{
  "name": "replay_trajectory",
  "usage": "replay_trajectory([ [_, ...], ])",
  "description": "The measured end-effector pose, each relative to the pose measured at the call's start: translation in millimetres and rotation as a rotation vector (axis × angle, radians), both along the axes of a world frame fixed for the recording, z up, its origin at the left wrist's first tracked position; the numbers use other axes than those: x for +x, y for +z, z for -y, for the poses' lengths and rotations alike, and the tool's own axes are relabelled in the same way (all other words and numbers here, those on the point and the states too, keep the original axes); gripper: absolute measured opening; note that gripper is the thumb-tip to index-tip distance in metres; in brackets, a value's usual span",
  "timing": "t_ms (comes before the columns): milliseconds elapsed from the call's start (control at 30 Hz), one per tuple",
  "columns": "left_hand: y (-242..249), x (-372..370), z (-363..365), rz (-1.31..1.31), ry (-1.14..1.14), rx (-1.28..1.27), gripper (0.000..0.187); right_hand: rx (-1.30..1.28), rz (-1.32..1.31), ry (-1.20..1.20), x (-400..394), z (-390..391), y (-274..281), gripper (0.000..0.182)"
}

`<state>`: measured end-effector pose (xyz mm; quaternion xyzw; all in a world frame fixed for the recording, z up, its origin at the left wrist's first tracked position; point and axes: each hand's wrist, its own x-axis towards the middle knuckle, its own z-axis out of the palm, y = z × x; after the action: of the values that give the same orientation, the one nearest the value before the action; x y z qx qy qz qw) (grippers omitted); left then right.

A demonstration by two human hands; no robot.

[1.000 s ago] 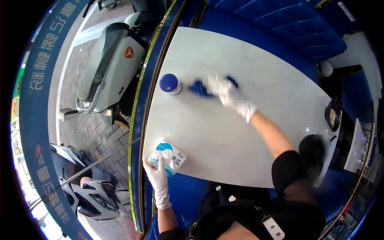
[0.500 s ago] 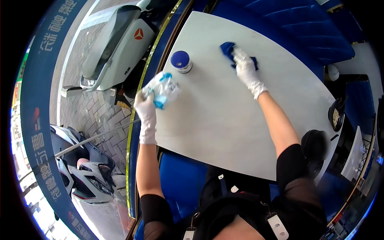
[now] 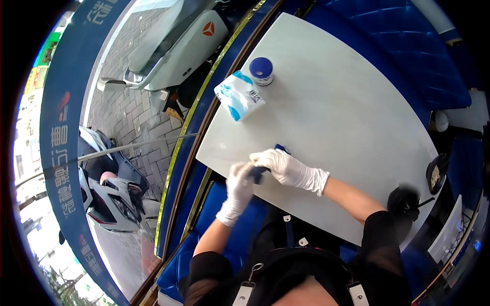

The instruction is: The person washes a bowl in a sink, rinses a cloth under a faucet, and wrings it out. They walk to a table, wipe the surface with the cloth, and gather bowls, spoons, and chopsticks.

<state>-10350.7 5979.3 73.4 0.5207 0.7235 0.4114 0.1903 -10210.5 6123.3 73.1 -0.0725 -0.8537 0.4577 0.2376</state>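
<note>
Wiping step, looks like: both gloved hands meet at near edge of white tabletop [image 3: 332, 117], blue cloth [image 3: 261, 171] between them. Right hand [image 3: 283, 167] curled over cloth, pressing it to surface. Left hand [image 3: 239, 183] blurred, fingers seem closed on cloth's near end, can't say for sure. Tissue pack [image 3: 239, 95] and blue-lidded jar [image 3: 262, 70] sit touching, far corner by window. Next move probably needs firm regrip, flat pressure.
</note>
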Motion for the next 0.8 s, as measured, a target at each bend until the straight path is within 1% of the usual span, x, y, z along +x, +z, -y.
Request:
replay_trajectory([
  [67,17.6,-39.5,-19.6,-0.088,0.064,0.167,0.043,0.233,-0.056,-0.053,-34.9,-5.0,12.9,0.037],
  [133,17.1,-80.3,-46.7,-0.274,0.076,0.240,0.043,0.489,0.048,-0.124,-71.0,-9.1,25.4,0.038],
  [167,10.1,-92.7,-61.5,-0.324,0.083,0.216,0.043,0.620,0.143,-0.209,-91.2,-6.4,8.3,0.038],
  [200,-0.1,-103.5,-72.3,-0.373,0.088,0.192,0.042,0.410,0.288,-0.214,-108.2,-2.7,-8.1,0.037],
  [267,-36.8,-128.0,-75.8,-0.441,-0.069,0.138,0.037,0.626,0.249,-0.272,-110.9,3.0,-33.2,0.035],
  [300,-32.3,-127.0,-74.7,-0.376,-0.143,0.143,0.033,0.629,0.246,-0.269,-105.0,1.2,-35.3,0.035],
  [333,-30.0,-112.3,-65.5,-0.336,-0.130,0.115,0.030,0.516,0.180,-0.225,-89.3,0.7,-36.7,0.034],
  [367,-26.2,-88.6,-52.3,-0.106,-0.128,0.106,0.028,0.397,0.115,-0.183,-69.2,3.2,-36.2,0.033],
  [400,-29.0,-70.7,-34.5,-0.211,-0.163,0.093,0.026,0.317,0.103,-0.120,-41.8,3.5,-29.3,0.033],
  [433,-3.9,-35.5,-26.7,-0.205,-0.186,0.059,0.026,0.228,0.124,-0.048,-13.0,5.6,-30.4,0.034],
  [467,-20.2,-9.8,-3.7,-0.193,-0.265,-0.047,0.029,0.130,0.122,0.031,14.6,5.8,-26.8,0.034],
  [500,-13.9,20.9,9.8,-0.226,-0.280,-0.084,0.031,0.033,0.181,0.122,43.5,5.9,-26.0,0.035],
  [533,-19.3,47.7,21.5,-0.165,-0.294,-0.094,0.033,-0.011,0.220,0.219,65.1,3.1,-26.9,0.035],
  [600,-16.5,68.7,23.6,-0.013,-0.314,-0.117,0.032,0.006,0.272,0.159,81.4,-7.4,-1.7,0.031],
  [667,6.1,58.1,3.2,0.234,-0.034,-0.118,0.030,0.071,0.170,0.108,54.4,-33.8,28.7,0.025],
  [733,17.4,23.7,-8.7,-0.100,-0.003,-0.072,0.026,0.367,0.119,0.121,16.7,-49.5,21.5,0.016],
  [800,-0.9,9.4,5.0,-0.242,-0.067,-0.166,0.024,0.564,0.229,0.223,-19.0,-50.9,-4.1,0.013],
])
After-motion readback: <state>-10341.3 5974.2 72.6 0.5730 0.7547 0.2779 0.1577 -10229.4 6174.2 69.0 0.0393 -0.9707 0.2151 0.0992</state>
